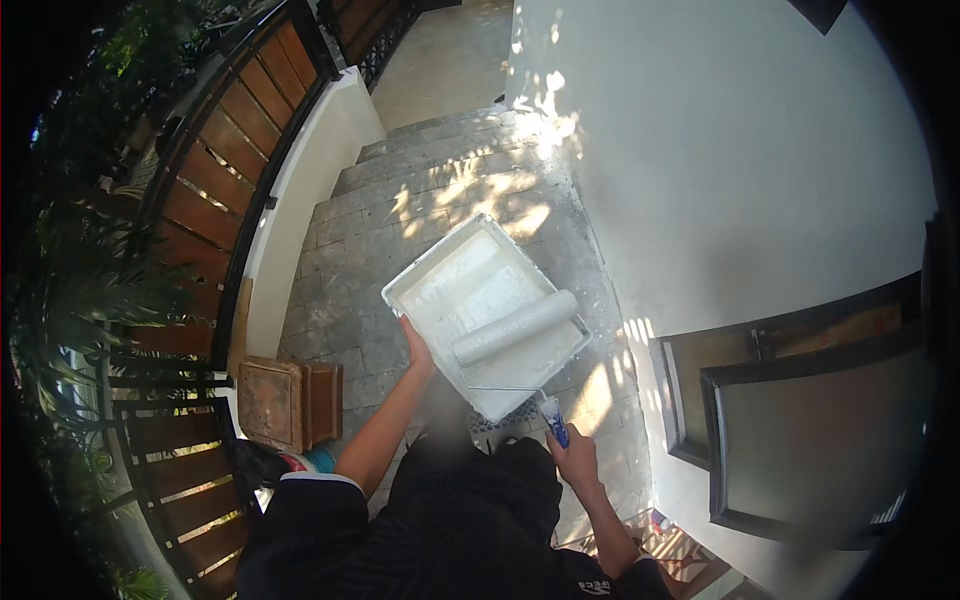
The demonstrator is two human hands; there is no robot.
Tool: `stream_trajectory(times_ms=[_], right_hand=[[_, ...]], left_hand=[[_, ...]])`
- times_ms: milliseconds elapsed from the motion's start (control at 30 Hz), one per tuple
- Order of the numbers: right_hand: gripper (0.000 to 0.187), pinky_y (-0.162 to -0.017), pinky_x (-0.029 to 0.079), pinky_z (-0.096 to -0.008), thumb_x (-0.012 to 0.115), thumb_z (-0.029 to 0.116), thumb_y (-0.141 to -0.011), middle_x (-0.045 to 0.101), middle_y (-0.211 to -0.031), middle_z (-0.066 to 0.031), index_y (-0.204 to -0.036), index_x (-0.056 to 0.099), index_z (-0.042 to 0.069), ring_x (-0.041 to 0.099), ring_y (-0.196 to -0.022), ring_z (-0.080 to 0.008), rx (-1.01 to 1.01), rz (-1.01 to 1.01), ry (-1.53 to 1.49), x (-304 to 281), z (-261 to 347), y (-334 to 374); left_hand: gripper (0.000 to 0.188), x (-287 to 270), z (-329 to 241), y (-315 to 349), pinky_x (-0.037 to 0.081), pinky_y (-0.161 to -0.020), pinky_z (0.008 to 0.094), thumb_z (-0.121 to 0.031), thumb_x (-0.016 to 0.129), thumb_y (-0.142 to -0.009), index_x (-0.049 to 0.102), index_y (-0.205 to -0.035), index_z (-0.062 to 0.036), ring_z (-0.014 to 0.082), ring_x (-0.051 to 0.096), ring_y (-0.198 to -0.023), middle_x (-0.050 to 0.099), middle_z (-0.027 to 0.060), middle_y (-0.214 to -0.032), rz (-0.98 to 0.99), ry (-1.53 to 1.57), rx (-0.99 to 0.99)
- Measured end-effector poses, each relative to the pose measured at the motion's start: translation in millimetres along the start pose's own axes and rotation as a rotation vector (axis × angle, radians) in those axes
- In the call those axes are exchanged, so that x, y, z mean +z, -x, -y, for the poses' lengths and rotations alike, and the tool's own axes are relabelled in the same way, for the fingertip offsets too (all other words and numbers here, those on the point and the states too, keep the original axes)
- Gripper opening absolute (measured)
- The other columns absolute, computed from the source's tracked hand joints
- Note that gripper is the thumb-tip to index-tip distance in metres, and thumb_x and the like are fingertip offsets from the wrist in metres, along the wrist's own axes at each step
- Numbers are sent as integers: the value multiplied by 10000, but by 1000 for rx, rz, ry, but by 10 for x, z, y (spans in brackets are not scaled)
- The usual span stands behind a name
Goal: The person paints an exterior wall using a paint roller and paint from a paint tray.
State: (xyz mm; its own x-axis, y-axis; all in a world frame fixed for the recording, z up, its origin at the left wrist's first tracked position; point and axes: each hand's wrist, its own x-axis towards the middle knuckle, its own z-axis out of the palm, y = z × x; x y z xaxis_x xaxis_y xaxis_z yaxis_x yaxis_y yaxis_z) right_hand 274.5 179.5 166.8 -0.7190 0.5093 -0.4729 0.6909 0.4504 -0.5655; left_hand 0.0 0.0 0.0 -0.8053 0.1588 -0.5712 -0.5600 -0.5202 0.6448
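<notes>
Beside the near corner of the tray (462,292), the right hand (576,461) was closed around the roller's (515,327) blue handle (555,422). The left hand (419,350) gripped the near left edge close to the left corner, some of its fingers hidden beneath. Inside, the roller reached from that edge toward the right corner. The tray, over the paving (330,270), was probably light and slightly bendy, its coated inside likely slippery; the outer rim seemed the surest hold. The roller, likely soft and paint-laden, looked best taken by its handle. Beyond were steps (440,150) and a pale wall (740,150).
</notes>
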Motion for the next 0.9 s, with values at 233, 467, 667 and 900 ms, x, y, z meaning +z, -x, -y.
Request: stream_trajectory(times_ms=[233,467,667,900], right_hand=[[369,-516,433,-435,577,358,-806,548,-574,-215,-728,519,2,572,-589,-390,-94,-82,2,170,645,-762],[378,-543,430,-471,542,392,-818,555,-600,-212,-778,504,19,562,-604,-404,-165,-43,-1,51,1020,-1426],[361,-558,434,-481,536,382,-821,563,-615,-209,-807,495,23,563,-608,-401,-299,65,41,-52,1265,-2239],[338,-558,453,-467,541,359,-817,568,-613,-188,-799,478,28,574,-598,-380,-501,126,27,-355,1484,-3118]], left_hand=[[762,503,-851,-650,298,-1009,335,-640,154,-858,250,-1360,-75,263,359,-1222,343,92,-1360,152,-24,26],[704,724,-1225,-1077,314,-995,343,-598,183,-869,289,-1340,-85,259,383,-1196,371,83,-1331,34,-23,67],[697,720,-1547,-1458,309,-1000,358,-600,182,-869,285,-1344,-101,259,362,-1209,352,75,-1343,72,-118,243],[726,1220,-1804,-1564,280,-1016,385,-633,179,-857,246,-1362,-116,268,320,-1239,305,67,-1374,-116,-136,362]])
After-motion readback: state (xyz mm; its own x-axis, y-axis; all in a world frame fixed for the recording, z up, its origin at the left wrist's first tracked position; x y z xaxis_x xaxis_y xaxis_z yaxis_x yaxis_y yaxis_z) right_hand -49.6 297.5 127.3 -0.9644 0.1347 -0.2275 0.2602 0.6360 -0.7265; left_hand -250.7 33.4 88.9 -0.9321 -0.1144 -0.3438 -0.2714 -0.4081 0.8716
